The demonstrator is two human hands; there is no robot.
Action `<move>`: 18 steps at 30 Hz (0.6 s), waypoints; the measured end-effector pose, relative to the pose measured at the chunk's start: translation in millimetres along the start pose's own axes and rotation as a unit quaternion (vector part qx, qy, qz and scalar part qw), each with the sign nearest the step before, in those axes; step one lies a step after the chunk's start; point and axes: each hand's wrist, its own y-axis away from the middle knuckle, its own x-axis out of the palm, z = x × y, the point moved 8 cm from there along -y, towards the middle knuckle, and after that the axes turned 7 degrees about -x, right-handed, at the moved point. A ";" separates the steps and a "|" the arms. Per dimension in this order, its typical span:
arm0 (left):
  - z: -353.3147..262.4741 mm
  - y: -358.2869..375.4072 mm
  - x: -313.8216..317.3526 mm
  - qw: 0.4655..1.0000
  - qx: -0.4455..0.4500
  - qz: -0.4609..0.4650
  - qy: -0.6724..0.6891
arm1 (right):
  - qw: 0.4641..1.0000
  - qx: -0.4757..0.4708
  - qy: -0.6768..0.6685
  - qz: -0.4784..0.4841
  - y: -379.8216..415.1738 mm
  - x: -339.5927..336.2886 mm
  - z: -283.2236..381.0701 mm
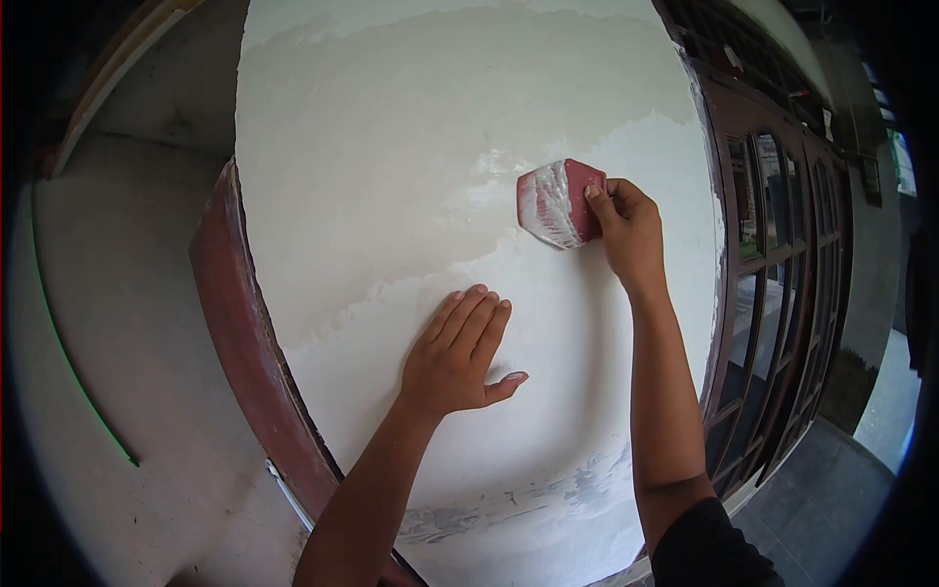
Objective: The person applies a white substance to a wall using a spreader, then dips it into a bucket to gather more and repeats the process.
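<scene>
My right hand (631, 220) pinches a red, flat putty scraper (587, 186) by its right edge, thumb in front. White putty (548, 205) is smeared over the scraper's left half. The scraper is up against the wall (391, 176), where a wet-looking white streak shows beside its upper left corner. Lower and to the left, my left hand (455, 357) lies flat on the white lower area of the wall, fingers together and thumb out to the side. A greyer band crosses the wall above it, with a ragged border.
Right of the wall stand dark wooden doors with glass panes (768, 196). A reddish-brown board (235, 323) runs along the wall's left edge. Further left a thin green line (73, 367) hangs against a grey surface. Grey floor tiles (812, 489) show at lower right.
</scene>
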 end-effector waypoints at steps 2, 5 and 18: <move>-0.1 0.8 0.8 1.000 -0.003 0.002 -0.001 | 0.997 0.053 -0.063 -0.009 5.9 -23.0 12.8; -0.9 -1.5 0.2 1.000 -0.002 0.000 -0.004 | 0.990 0.039 -0.136 -0.001 3.3 -11.7 29.1; -0.8 -0.7 0.7 1.000 -0.004 0.007 0.003 | 0.996 0.050 -0.066 -0.022 -11.5 -37.3 5.2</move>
